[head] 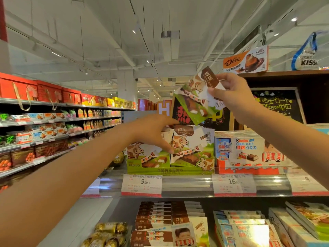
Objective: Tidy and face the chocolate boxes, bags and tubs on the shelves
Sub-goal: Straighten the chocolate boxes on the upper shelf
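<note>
Fingers (216,92) of the right hand (231,93) are pinching a cow-print chocolate box (194,97), tilted above the green display tray (167,169); left hand (154,132), nearer, is seemingly parting the standing boxes (188,145) directly below

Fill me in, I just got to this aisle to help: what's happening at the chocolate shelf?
A person is facing up the cow-print chocolate boxes. The right hand holds one box tilted in the air above the green display tray. The left hand reaches into that tray, fingers between the boxes standing there, apparently steadying them or making room. The Kinder boxes beside the tray are untouched.
</note>
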`<state>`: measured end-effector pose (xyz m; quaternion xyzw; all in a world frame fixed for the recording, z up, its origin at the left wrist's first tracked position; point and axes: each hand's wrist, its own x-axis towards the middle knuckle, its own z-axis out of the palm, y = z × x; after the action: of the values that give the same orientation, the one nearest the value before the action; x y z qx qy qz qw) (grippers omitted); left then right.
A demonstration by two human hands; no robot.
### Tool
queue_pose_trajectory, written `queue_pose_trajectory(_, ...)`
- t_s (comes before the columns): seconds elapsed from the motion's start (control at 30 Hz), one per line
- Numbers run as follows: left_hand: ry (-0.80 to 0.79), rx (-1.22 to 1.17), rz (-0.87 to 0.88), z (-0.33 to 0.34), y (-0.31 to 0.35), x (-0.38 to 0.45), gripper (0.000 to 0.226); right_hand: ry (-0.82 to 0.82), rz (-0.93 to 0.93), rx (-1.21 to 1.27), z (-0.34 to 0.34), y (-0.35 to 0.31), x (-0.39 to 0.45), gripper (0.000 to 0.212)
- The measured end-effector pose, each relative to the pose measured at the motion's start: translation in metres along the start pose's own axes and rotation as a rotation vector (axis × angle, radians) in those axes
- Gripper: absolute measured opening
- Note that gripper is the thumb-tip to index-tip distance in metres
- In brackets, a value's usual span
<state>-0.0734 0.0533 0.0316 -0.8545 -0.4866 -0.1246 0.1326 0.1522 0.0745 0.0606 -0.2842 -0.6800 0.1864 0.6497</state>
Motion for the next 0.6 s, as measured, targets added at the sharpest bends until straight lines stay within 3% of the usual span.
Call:
queue_pose_trajectory(0.13,-0.029,-0.031,0.002,0.002,0.003,0.003,0.080,0.145,-0.068,0.026,0.000,-0.003,0.001,0.029)
queue_pose_trajectory(0.2,-0.009,-0.116,0.023,0.002,0.002,0.000,0.062,0.158,-0.092,0.001,-0.001,-0.005,0.001,0.028)
queue_pose_trajectory(0.4,0.047,-0.127,0.116,0.007,0.004,-0.009,0.043,-0.129,-0.061,-0.146,0.003,0.000,-0.007,0.032)
queue_pose_trajectory(0.5,0.050,-0.162,0.089,0.006,0.004,-0.010,0.027,-0.292,-0.024,-0.176,0.008,0.004,-0.012,0.035)
queue_pose_trajectory(0.6,0.060,-0.216,0.041,0.007,0.002,-0.012,0.030,-0.383,0.000,-0.192,0.005,0.002,-0.011,0.040)
